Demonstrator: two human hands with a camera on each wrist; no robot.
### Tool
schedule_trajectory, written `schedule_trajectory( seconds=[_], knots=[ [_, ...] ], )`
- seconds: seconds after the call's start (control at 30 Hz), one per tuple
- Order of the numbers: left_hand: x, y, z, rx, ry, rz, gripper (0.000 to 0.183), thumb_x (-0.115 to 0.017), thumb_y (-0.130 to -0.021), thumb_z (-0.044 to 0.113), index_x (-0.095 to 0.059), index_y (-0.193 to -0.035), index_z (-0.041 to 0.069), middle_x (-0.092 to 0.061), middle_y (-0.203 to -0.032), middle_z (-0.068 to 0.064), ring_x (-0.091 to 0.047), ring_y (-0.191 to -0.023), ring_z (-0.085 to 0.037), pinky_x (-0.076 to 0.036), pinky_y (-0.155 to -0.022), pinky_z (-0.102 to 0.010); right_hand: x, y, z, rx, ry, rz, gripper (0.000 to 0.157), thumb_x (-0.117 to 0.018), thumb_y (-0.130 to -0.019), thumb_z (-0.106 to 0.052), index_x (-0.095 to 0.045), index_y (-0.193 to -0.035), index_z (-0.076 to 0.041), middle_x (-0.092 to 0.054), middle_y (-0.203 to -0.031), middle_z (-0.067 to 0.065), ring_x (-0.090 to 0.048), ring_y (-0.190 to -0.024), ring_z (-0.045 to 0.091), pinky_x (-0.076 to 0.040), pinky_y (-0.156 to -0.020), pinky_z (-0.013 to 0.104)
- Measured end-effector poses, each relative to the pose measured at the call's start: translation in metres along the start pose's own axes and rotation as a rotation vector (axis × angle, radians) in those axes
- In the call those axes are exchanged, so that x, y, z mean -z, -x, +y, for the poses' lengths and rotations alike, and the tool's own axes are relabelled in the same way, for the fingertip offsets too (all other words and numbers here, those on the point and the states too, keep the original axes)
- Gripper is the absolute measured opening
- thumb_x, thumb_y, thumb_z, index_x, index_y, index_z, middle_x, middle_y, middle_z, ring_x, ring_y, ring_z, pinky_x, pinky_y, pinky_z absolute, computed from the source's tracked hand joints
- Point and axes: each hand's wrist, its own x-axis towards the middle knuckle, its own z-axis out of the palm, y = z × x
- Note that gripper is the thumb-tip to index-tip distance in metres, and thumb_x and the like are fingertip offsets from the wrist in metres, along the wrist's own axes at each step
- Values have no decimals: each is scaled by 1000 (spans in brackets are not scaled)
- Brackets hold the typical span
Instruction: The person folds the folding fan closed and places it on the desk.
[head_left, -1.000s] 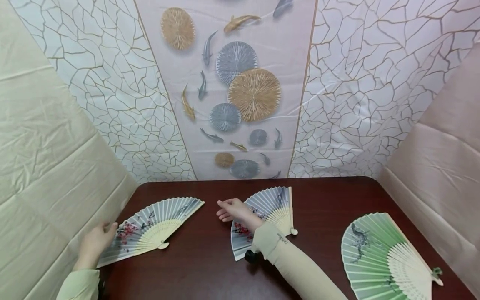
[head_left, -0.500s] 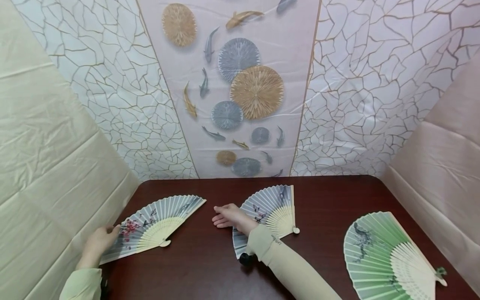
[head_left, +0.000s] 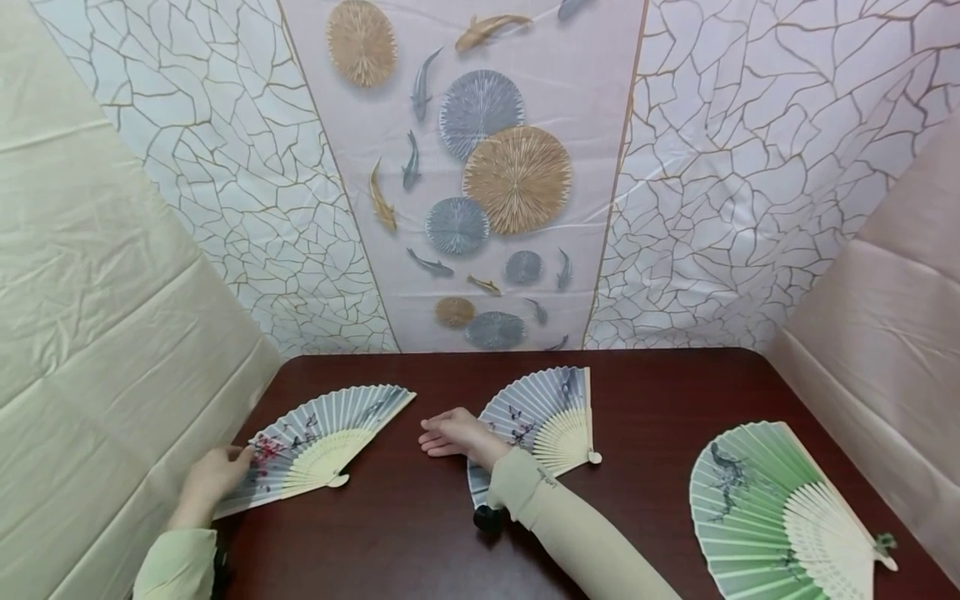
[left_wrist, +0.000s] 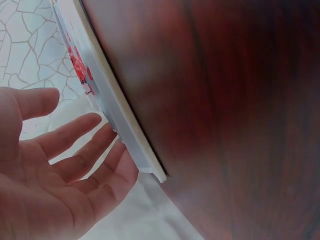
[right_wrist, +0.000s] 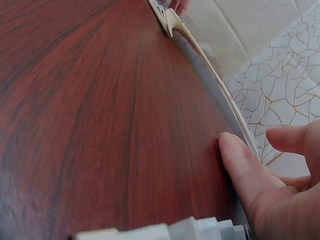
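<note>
A grey-blue folding fan [head_left: 322, 433] with red blossoms lies spread on the left of the dark table. My left hand [head_left: 213, 477] is at its left end; in the left wrist view the fingers [left_wrist: 75, 135] touch the fan's edge, with the thumb apart from it. A second grey-blue folding fan [head_left: 558, 425] lies spread in the middle, its left part hidden under my right hand and forearm. My right hand [head_left: 459, 435] is extended over that fan's left side, holding nothing, its fingertips pointing towards the left fan. The right wrist view shows its thumb and fingers apart.
A green folding fan [head_left: 757, 500] lies spread at the right, partly cut off by the frame. The dark red-brown table [head_left: 390, 542] has rounded far corners. Draped cloth walls [head_left: 112, 333] close it in on the left, back and right.
My left hand has moved right, and the left fan has slid slightly right with it. My right hand has come a little left and nearer. The view has shifted slightly.
</note>
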Motion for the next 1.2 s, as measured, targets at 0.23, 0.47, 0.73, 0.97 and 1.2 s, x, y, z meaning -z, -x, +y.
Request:
schedule_trajectory(
  seconds=[0.23, 0.47, 0.73, 0.97, 1.2],
  knots=[
    [-5, -3, 6, -6, -2, -9, 53, -41, -96, 34, -53, -116, -13, -51, -117, -35, -45, -106, -54, -41, -84, -58, -7, 2, -1, -12, -18, -5, 37, -56, -93, -12, -50, -118, 15, -63, -96, 30, -65, -87, 36, -55, -73, 40],
    [-9, -4, 13, -47, -2, -13, 51, -47, -94, 33, -54, -115, -13, -55, -112, -33, -49, -103, -51, -43, -81, -56, -14, 1, 1, -18, -44, -7, 39, -57, -92, -12, -48, -119, 15, -64, -94, 29, -65, -85, 35, -55, -71, 40],
    [-11, -6, 26, -84, -35, -34, 56, -63, -85, 30, -52, -115, -16, -56, -109, -34, -51, -100, -51, -43, -80, -56, -18, -1, 2, -18, -44, -22, 38, -58, -92, -13, -49, -118, 13, -65, -93, 27, -66, -84, 33, -56, -70, 38],
    [-16, -8, 37, -89, -42, -26, 57, -64, -83, 30, -53, -115, -15, -55, -111, -35, -50, -101, -50, -42, -82, -57, -18, -1, 2, -41, -17, -78, 38, -57, -93, -17, -51, -116, 13, -65, -93, 26, -65, -88, 34, -55, -72, 37],
    [-23, -10, 44, -94, -52, -22, 58, -65, -82, 33, -54, -116, -13, -55, -112, -34, -51, -101, -49, -43, -81, -57, -20, -1, 4, -53, -49, -104, 38, -55, -94, -17, -51, -119, 12, -65, -96, 26, -65, -88, 31, -55, -74, 37]
  ],
)
